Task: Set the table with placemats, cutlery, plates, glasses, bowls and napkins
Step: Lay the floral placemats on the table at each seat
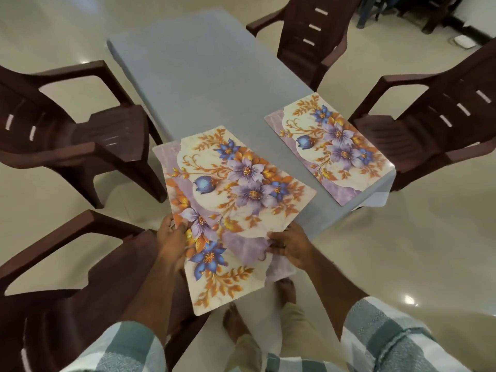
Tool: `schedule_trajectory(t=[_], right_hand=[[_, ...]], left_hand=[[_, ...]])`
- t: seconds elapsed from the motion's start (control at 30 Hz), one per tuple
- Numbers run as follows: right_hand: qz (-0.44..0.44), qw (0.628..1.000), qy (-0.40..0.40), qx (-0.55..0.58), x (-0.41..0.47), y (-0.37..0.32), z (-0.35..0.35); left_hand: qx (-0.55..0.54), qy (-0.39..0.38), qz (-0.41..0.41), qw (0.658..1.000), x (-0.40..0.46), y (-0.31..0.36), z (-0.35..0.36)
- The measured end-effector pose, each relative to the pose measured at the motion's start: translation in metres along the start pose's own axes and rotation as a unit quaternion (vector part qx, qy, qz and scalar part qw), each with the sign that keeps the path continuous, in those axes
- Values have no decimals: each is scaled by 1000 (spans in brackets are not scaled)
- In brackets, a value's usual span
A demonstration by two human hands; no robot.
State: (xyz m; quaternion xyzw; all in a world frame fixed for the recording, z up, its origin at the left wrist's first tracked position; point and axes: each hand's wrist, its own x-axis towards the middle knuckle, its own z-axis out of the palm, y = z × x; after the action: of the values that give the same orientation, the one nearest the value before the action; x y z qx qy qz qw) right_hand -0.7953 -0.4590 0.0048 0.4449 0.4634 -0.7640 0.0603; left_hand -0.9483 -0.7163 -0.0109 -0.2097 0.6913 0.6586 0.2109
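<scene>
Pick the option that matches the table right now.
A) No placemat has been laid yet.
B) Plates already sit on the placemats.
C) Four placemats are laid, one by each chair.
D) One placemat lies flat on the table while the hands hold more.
D: one floral placemat lies flat at the table's right edge, while the left hand and right hand hold overlapping placemats above the near end.

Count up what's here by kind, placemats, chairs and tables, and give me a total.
Placemats: 3, one flat on the table by the right edge, two overlapping, held by the left hand and right hand (upper, lower)
Chairs: 4 dark brown ()
Tables: 1
Total: 8
</scene>
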Motion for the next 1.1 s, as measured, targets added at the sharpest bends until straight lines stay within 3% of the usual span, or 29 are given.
schedule_trajectory(t=[0.17, 0.3, 0.4, 0.53, 0.63, 0.73, 0.83, 1.0, 1.1], right_hand=[[34, 995, -27, -89, -17, 11, -1], [-36, 999, -8, 9, -10, -19, -28], [6, 999, -32, 31, 9, -52, -50], [67, 986, -89, -122, 33, -80, -47], [-14, 973, -81, -217, 43, -71, -14], [-126, 982, -23, -138, 53, -59, 0], [-172, 985, -3, -7, 54, -49, -14], [-123, 982, 54, 135, 19, 5, 12], [-60, 992, 31, 109, 3, 37, 36]], left_hand=[[-15, -8, -1, 1000, -2, -3, 15], [78, 2, -2, 997, 3, 4, -10], [139, -25, 11, 990, 5, 12, -34], [142, -76, 8, 987, 1, 23, -43], [152, -104, -4, 983, 0, 29, -38], [156, -79, 28, 984, 0, 31, -29], [99, -38, 25, 994, 7, 25, -29], [36, -34, -10, 999, 5, 12, -17], [37, -56, -31, 997, 10, 6, -15]])
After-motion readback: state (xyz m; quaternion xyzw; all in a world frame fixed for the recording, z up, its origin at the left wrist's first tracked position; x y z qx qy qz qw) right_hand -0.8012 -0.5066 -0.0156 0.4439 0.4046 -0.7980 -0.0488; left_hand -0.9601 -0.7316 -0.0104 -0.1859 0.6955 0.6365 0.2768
